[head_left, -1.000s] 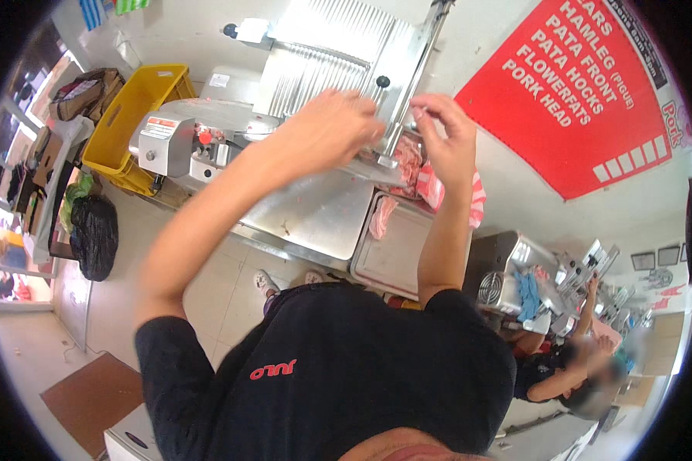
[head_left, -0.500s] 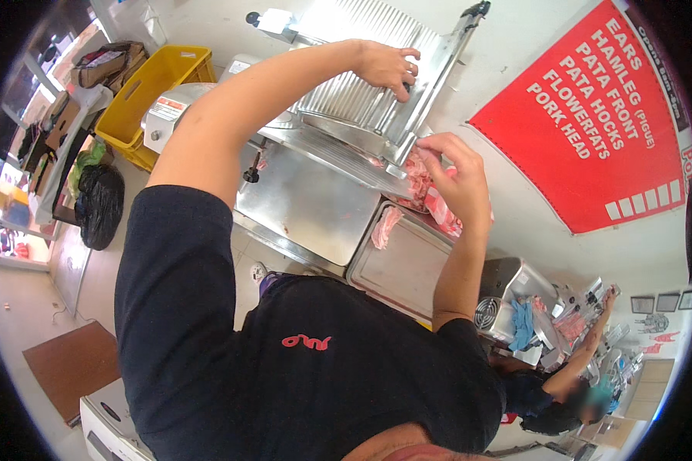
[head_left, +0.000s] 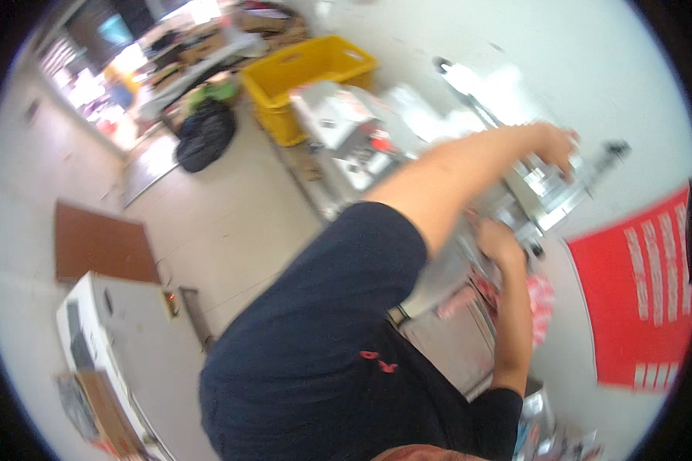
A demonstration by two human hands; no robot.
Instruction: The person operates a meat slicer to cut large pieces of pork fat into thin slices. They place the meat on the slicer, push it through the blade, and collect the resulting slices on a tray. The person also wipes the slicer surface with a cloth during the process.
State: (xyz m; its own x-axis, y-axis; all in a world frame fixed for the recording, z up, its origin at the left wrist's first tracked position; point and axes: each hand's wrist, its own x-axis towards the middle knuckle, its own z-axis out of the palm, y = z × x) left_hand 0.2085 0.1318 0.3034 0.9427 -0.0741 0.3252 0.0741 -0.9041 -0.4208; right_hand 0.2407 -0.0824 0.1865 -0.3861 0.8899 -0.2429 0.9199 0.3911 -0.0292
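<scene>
A silver meat slicer (head_left: 532,201) stands against the wall at the upper right, blurred by motion. My left arm reaches far across to it. My left hand (head_left: 555,150) lies on its sliding carriage, fingers curled down over a handle that is mostly hidden. Lower and nearer, my right hand (head_left: 500,242) is at the slicer's near side, by the blade housing. Its fingertips are smeared, so what they touch cannot be made out. Below that hand, a pale pink slice of meat (head_left: 457,303) rests at the edge of a metal tray (head_left: 457,346).
A red-and-white plastic bag (head_left: 541,303) sits right of my right forearm. Left of the slicer are a white box-shaped housing (head_left: 334,115) and a yellow crate (head_left: 307,65). A black bag (head_left: 207,134) is on the floor. A white appliance (head_left: 142,353) stands lower left; a red sign (head_left: 638,292) hangs right.
The view has swung left, so the slicer and both hands appear farther right. My right hand has moved from the slicer's right end to its near side. My left hand stays on the carriage.
</scene>
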